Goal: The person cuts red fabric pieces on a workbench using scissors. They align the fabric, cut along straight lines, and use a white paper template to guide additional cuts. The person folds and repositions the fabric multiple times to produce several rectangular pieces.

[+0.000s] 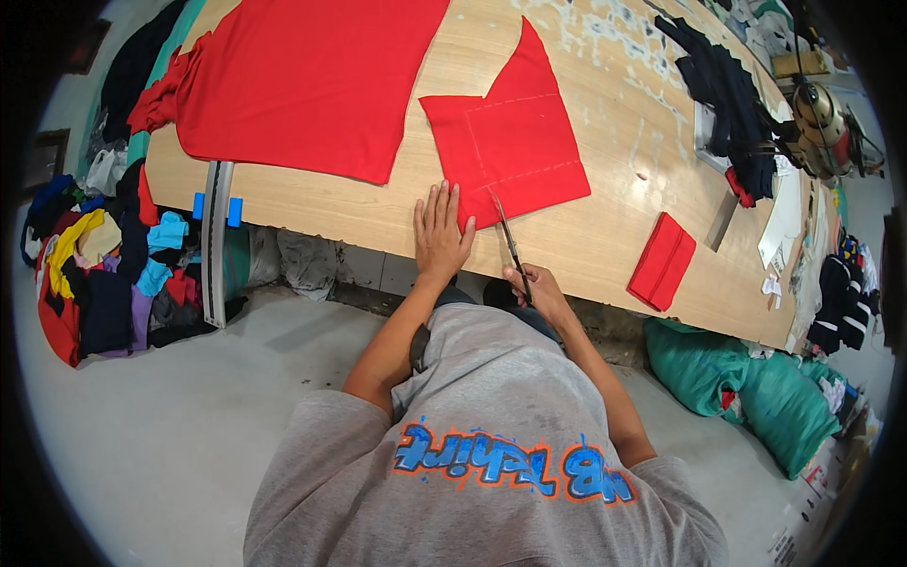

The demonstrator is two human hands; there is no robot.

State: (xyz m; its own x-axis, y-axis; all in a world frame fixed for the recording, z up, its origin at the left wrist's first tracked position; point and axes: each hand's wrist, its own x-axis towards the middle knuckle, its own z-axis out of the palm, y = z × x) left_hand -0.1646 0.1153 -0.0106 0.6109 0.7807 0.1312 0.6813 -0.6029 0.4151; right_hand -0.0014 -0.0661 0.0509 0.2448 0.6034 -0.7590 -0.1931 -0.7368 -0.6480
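A red fabric piece with pale chalk lines lies flat on the wooden table, close to its front edge. My left hand rests flat at the fabric's lower left corner, fingers stretched out. In my right hand is a pair of scissors, their tips pointing away from me at the fabric's near edge, by the chalk line. Whether the blades are parted is too fine to tell. To the right lies a folded red cloth, apart from both hands.
A large red fabric sheet spreads over the table's left. Dark garments and a cutting machine stand at the right. A metal rail juts past the front edge. Mixed cloth is heaped left; green sacks sit right.
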